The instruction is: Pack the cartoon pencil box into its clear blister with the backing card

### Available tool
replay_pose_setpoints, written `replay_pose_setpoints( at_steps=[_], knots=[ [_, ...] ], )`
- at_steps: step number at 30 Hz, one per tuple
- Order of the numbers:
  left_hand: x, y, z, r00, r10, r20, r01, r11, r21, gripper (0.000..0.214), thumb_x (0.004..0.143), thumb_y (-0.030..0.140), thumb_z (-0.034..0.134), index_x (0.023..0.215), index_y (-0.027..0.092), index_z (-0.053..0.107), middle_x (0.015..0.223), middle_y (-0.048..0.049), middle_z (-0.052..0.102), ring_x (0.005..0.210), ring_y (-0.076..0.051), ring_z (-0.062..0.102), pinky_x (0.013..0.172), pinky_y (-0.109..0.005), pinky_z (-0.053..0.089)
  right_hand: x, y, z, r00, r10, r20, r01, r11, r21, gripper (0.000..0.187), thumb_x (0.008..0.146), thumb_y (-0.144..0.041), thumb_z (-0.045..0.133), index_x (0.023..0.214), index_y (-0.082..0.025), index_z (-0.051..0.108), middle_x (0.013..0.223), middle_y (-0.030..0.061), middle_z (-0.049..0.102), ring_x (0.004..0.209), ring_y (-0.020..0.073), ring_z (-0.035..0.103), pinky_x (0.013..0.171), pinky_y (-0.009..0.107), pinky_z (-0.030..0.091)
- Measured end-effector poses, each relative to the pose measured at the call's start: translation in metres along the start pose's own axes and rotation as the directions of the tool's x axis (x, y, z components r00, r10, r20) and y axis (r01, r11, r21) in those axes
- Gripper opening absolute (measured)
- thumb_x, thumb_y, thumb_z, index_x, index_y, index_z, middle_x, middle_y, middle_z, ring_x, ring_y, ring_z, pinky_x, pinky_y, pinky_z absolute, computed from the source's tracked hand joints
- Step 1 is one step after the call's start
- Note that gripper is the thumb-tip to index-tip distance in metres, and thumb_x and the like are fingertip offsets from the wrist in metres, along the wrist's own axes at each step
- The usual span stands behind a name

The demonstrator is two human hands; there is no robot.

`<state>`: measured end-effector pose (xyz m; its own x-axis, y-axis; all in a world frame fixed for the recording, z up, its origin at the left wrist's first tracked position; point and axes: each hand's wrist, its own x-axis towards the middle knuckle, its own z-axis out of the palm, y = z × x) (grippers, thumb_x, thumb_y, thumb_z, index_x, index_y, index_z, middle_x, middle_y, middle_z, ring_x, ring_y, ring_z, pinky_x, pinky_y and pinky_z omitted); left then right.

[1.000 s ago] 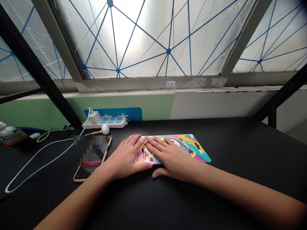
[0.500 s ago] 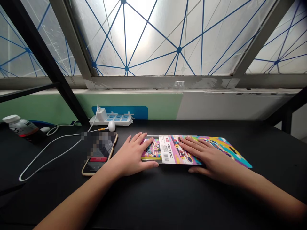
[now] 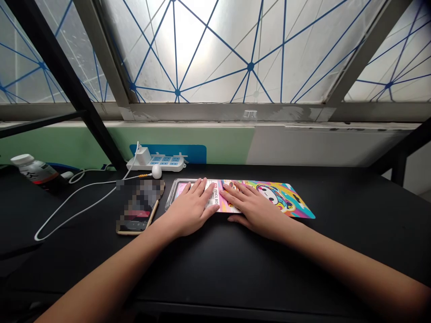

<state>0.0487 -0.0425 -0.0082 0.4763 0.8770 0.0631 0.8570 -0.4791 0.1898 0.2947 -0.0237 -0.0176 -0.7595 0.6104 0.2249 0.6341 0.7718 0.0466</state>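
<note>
Glossy pink, yellow and turquoise artwork covers the pencil box (image 3: 272, 196), which lies flat on the black desk (image 3: 235, 269), its long side running left to right. A clear plastic edge shows at its left end, and a printed paper band reading "PENCIL BOX" wraps around it, partly hidden by the fingers.

Both bare forearms reach in from the bottom corners of the view and angle toward the middle. The left hand (image 3: 190, 208) lies palm down on the left half of the box, its fingers spread and pointing forward and its thumb along the near edge. The right hand (image 3: 256, 208) lies palm down on the middle of the box, its fingers slanting left toward the other hand and its thumb resting just off the near edge. Both hands are open and flat, pressing on top without curling around the box or gripping it. Their fingertips are near each other but apart.

Just left of the box sits a smartphone (image 3: 138, 211) in a gold-edged case, its screen partly blurred out. A white charging cable (image 3: 77, 204) loops across the desk. Behind them stands a white power strip (image 3: 156, 163) with a white plug adapter (image 3: 144, 156) in it, and a white-capped bottle (image 3: 33, 170) lies at the far left.
</note>
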Motion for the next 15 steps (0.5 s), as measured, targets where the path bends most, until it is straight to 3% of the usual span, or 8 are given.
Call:
replay_pose_setpoints(
  at_steps=[4,10,12,15],
  knots=[
    [0.0,-0.004,0.002,1.0,-0.009,-0.029,0.01,1.0,0.019,0.069,0.105,0.059,0.027,0.158,0.015,0.035,0.168,-0.0181,0.023,0.156,-0.034,0.017,0.123,-0.057,0.022,-0.015,0.022,-0.002,1.0,0.001,-0.012,-0.001,0.999,0.038,0.063,0.099,-0.035,0.058,0.158,-0.031,0.036,0.16,0.0089,0.045,0.149,0.0351,0.036,0.114,0.06,0.042],
    [-0.001,-0.007,0.0,1.0,-0.017,-0.016,0.017,1.0,-0.015,0.068,0.106,0.059,0.025,0.157,0.016,0.038,0.167,-0.0176,0.024,0.156,-0.033,0.019,0.122,-0.057,0.023,-0.075,0.062,0.002,0.995,0.033,-0.098,-0.036,0.999,-0.022,0.082,0.09,0.002,0.039,0.161,-0.036,0.024,0.159,0.0042,0.044,0.147,0.0284,0.04,0.111,0.054,0.048],
    [-0.002,-0.012,-0.002,1.0,-0.017,-0.007,0.017,1.0,-0.025,0.065,0.107,0.055,0.024,0.157,0.016,0.038,0.167,-0.0159,0.024,0.156,-0.031,0.018,0.123,-0.056,0.022,-0.091,0.069,0.002,0.992,0.062,-0.106,-0.071,0.994,-0.082,0.086,0.086,0.007,0.037,0.16,-0.035,0.028,0.158,0.0048,0.046,0.145,0.0276,0.044,0.109,0.052,0.05],
    [-0.002,-0.02,-0.006,1.0,-0.03,0.006,0.03,0.999,-0.033,0.062,0.107,0.05,0.023,0.158,0.016,0.036,0.168,-0.0145,0.023,0.156,-0.029,0.017,0.123,-0.055,0.02,-0.103,0.07,-0.003,0.984,0.092,-0.155,-0.12,0.976,-0.184,0.077,0.084,0.007,0.038,0.155,-0.024,0.043,0.152,0.0111,0.054,0.137,0.0296,0.054,0.106,0.051,0.053]
  ],
)
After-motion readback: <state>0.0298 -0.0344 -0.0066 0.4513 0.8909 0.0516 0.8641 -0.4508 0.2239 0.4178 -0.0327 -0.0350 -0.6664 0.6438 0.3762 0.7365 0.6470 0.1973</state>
